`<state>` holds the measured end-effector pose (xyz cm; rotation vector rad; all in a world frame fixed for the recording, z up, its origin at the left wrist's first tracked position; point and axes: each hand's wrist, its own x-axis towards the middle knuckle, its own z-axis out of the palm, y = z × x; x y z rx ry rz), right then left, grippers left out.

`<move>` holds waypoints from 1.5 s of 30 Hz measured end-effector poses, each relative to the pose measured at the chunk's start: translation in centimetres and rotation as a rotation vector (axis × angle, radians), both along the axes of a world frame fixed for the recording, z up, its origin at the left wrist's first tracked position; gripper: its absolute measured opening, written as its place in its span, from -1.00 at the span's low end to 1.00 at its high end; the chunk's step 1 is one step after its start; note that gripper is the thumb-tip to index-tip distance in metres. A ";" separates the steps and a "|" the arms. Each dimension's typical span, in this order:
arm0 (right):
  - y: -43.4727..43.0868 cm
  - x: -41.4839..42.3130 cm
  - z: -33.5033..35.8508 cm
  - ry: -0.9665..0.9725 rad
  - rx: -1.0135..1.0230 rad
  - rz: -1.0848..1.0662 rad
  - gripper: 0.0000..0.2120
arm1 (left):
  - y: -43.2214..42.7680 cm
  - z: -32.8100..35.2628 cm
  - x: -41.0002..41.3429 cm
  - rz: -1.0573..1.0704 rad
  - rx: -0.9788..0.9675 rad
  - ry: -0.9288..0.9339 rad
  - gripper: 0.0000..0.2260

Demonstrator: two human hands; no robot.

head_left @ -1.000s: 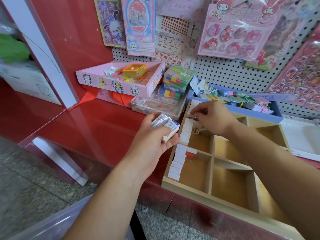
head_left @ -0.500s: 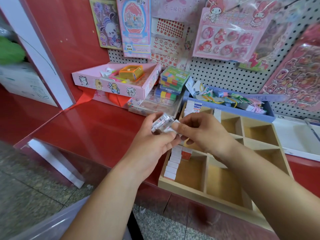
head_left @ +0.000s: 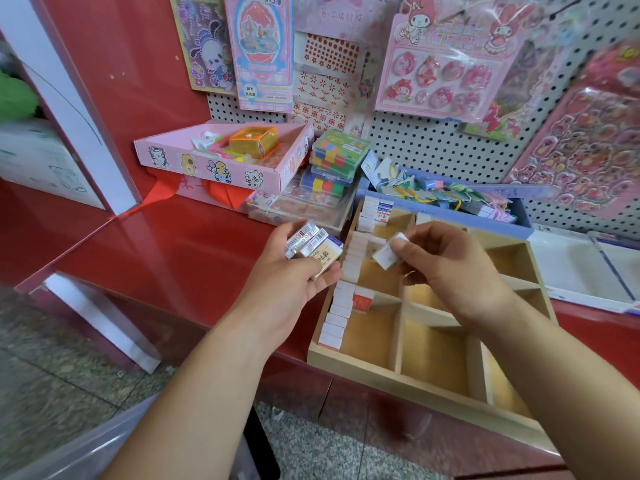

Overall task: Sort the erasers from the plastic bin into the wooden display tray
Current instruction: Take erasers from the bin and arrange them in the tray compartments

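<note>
Left hand (head_left: 294,282) grips eraser stack (head_left: 313,244); right hand (head_left: 450,268) pinches single eraser (head_left: 389,252) over wooden tray (head_left: 349,362).

The red counter (head_left: 173,251) bears a wooden tray (head_left: 381,372) and (perhaps propped) a pink box (head_left: 207,165).

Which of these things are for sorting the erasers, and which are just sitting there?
For the job: left hand holding a bundle of erasers; right hand pinching a single eraser; wooden tray with a row of erasers inside; plastic bin.

Just lying about: pink box, colourful cases, blue tray of trinkets, sticker packs on the wall.
</note>
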<state>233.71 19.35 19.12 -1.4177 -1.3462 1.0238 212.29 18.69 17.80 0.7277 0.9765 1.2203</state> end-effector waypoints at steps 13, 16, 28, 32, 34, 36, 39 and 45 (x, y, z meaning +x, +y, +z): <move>2.5 6.4 -1.2 -0.592 0.106 -0.226 -0.97 | -0.5 -0.1 0.9 -0.055 0.020 0.024 -0.48; 3.4 6.9 -1.2 -0.577 0.149 -0.259 -0.97 | -0.3 -0.3 1.2 -0.058 0.019 0.044 -0.48; 10.1 7.6 -2.7 -0.892 0.040 -0.297 -0.82 | 0.2 -0.6 1.7 -0.069 0.026 0.059 -0.50; 10.3 7.2 -3.2 -0.975 0.014 -0.306 -0.86 | 0.4 -0.8 1.6 -0.073 0.019 0.065 -0.48; 10.2 7.4 -3.3 -0.981 0.016 -0.292 -0.85 | 0.5 -0.8 1.6 -0.081 0.018 0.064 -0.48; 10.2 7.6 -3.3 -0.969 0.014 -0.268 -0.81 | 0.5 -0.8 1.5 -0.095 0.020 0.066 -0.49; 9.4 7.5 -2.7 -0.859 0.041 -0.298 -0.70 | 0.3 -0.9 1.5 -0.118 0.025 0.078 -0.48; 4.0 2.0 0.1 -0.441 0.104 -0.125 -0.82 | 0.2 -0.9 1.7 -0.140 0.060 0.086 -0.48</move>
